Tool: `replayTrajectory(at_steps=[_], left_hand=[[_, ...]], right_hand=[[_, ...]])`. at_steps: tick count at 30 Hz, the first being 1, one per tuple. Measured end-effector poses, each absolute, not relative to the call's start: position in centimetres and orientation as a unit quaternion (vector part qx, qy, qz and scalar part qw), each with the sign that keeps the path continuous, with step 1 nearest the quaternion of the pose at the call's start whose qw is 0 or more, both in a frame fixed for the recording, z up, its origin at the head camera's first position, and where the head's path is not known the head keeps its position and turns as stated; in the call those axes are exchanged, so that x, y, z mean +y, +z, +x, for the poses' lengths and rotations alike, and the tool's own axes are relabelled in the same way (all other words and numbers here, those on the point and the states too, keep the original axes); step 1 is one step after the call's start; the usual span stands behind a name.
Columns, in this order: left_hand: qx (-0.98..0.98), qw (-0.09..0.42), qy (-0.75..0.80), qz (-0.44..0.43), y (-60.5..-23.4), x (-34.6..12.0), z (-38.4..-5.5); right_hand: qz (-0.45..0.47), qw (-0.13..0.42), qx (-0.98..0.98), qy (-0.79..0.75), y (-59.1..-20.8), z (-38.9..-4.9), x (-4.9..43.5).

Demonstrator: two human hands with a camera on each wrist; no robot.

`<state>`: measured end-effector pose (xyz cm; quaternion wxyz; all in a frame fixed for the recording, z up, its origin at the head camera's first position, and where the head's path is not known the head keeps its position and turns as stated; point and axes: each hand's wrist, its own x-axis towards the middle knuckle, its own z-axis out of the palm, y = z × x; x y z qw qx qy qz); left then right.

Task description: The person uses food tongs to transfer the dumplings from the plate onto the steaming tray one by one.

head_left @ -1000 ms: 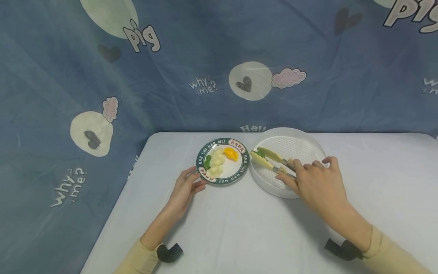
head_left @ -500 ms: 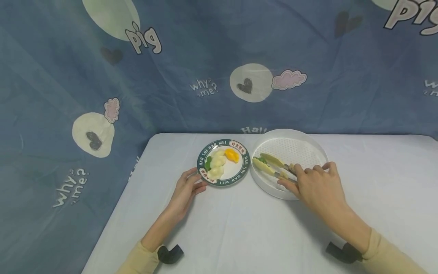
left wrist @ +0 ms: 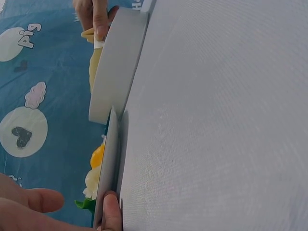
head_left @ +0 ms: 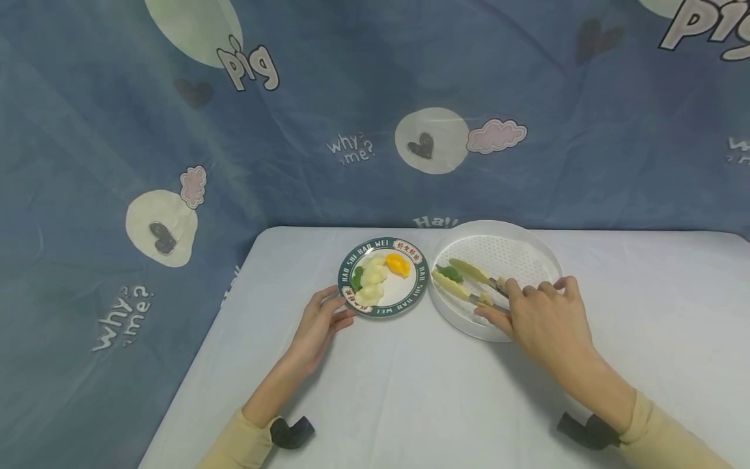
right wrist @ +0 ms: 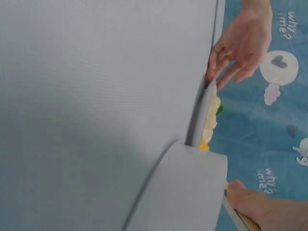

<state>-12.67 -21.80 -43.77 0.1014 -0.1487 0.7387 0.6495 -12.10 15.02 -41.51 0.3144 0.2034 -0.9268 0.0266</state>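
My right hand (head_left: 545, 319) holds tongs (head_left: 459, 280) with pale yellow tips and metal arms, fingers on one arm and thumb on the other. The tips stand spread over a white round tray (head_left: 536, 254) with a perforated bottom. A green dumpling-shaped piece (head_left: 451, 273) shows between the tips. My left hand (head_left: 316, 326) touches the left rim of a green-rimmed plate (head_left: 410, 296); in the left wrist view a fingertip (left wrist: 111, 211) is against its underside and the thumb (left wrist: 45, 199) is clear of it. The plate bears pale dumpling-shaped pieces (head_left: 370, 280), an orange one (head_left: 398, 265) and a green one (head_left: 357, 278).
Plate and tray stand side by side, rims close together, on a table with a white cloth (head_left: 422, 391). A blue printed curtain (head_left: 328, 78) hangs behind the table's far edge and along the left. Black wrist mounts (head_left: 293, 433) sit at both cuffs.
The right hand and tongs have lowered slightly toward the near side of the tray. More of the green piece now shows between the tips. The left hand and plate have stayed in place.
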Motion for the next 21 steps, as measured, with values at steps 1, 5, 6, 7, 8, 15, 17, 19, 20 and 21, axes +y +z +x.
replayTrajectory(at_steps=[1,5,6,7,8,15,17,19,20,21], left_hand=[[0.74,0.102,0.648,-0.149,-43.8,-21.8,-12.6],[0.743,0.102,0.646,-0.145,-43.6,-21.8,-12.6],[0.743,0.102,0.646,-0.144,-43.6,-21.8,-12.6],[0.743,0.102,0.645,-0.144,-43.6,-21.8,-12.6],[0.743,0.102,0.645,-0.144,-43.6,-21.8,-12.6],[0.744,0.099,0.644,-0.148,-43.8,-21.8,-12.6],[0.743,0.098,0.645,-0.147,-43.8,-21.8,-12.6],[0.742,0.098,0.647,-0.147,-43.8,-21.7,-12.6],[0.742,0.098,0.647,-0.146,-43.8,-21.7,-12.6],[0.741,0.098,0.648,-0.146,-43.8,-21.8,-12.6]], right_hand=[[0.204,0.317,-0.926,0.027,-41.5,-12.1,15.0],[0.204,0.328,-0.922,0.027,-41.2,-12.1,14.9],[0.203,0.329,-0.922,0.027,-41.1,-12.1,14.9],[0.201,0.329,-0.922,0.027,-41.0,-12.1,14.9],[0.199,0.327,-0.924,0.028,-40.9,-12.1,14.9],[0.196,0.336,-0.921,0.034,-40.3,-11.9,15.0],[0.197,0.34,-0.919,0.037,-40.1,-11.9,15.0],[0.199,0.339,-0.919,0.039,-39.8,-11.7,14.8],[0.199,0.335,-0.92,0.04,-39.7,-11.6,14.7],[0.2,0.33,-0.922,0.04,-39.5,-11.5,14.6]])
